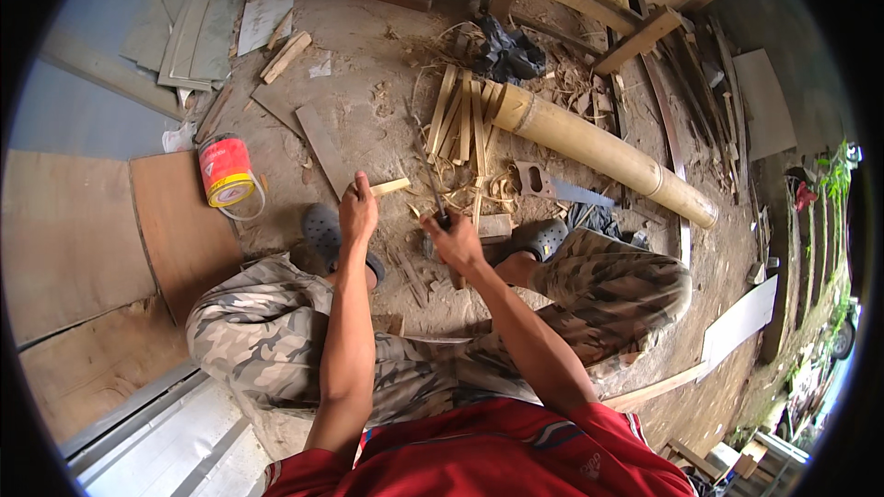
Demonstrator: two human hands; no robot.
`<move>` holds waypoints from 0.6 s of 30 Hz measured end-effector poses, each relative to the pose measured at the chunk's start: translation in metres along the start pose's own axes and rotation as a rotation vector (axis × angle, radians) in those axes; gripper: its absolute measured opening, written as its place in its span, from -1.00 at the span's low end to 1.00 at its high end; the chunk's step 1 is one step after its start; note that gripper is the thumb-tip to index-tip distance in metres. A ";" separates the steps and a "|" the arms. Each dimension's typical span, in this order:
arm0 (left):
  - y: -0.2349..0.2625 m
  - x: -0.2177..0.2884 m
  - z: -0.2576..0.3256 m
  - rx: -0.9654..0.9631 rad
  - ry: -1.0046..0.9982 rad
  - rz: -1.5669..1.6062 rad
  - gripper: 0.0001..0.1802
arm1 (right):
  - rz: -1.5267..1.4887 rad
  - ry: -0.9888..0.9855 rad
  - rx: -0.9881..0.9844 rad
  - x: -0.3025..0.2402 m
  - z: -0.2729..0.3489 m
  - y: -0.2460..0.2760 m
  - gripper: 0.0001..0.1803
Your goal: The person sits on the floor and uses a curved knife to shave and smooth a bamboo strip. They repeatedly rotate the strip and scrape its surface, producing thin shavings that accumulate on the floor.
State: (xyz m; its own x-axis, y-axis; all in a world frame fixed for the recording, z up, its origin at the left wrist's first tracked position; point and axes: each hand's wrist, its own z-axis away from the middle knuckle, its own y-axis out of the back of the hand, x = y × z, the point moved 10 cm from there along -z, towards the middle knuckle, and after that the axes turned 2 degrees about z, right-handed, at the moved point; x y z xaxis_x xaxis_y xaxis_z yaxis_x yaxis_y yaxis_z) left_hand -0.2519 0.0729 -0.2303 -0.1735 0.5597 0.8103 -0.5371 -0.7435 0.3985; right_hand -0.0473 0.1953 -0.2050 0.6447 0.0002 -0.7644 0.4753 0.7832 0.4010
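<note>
My left hand (pixel 359 210) is closed round a short pale bamboo strip (pixel 391 186), whose free end points right. My right hand (pixel 453 239) grips the handle of a long knife (pixel 433 175). Its thin dark blade points away from me, and the handle's butt shows below my fist. Blade and strip look apart. Beyond my hands lies a bundle of split bamboo strips (pixel 465 120), with curled shavings (pixel 500 186) around it. A small wooden block (pixel 494 226) lies just right of my right hand.
A thick bamboo pole (pixel 599 149) slants across the ground at the right, near a hand saw (pixel 552 186). At the left stands a red and yellow can (pixel 226 170). A black plastic bag (pixel 508 51) and a wooden frame (pixel 589 0) are farther off.
</note>
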 end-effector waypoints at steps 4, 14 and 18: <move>-0.015 0.008 0.012 -0.146 0.121 0.308 0.00 | 0.103 -0.028 -0.083 0.021 -0.002 -0.024 -0.33; -0.013 0.007 0.014 -0.225 0.254 0.195 -0.09 | -0.110 0.009 -0.001 0.002 -0.025 -0.026 -0.46; -0.014 -0.015 0.003 -0.224 0.289 0.143 -0.20 | -0.294 0.005 0.034 -0.005 -0.032 -0.035 -0.56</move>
State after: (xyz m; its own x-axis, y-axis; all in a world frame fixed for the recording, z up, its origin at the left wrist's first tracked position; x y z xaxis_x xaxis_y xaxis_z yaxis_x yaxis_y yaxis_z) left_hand -0.2394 0.0741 -0.2473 -0.4681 0.5601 0.6835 -0.6521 -0.7409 0.1605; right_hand -0.0863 0.1876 -0.2316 0.4734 -0.2207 -0.8527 0.6609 0.7290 0.1783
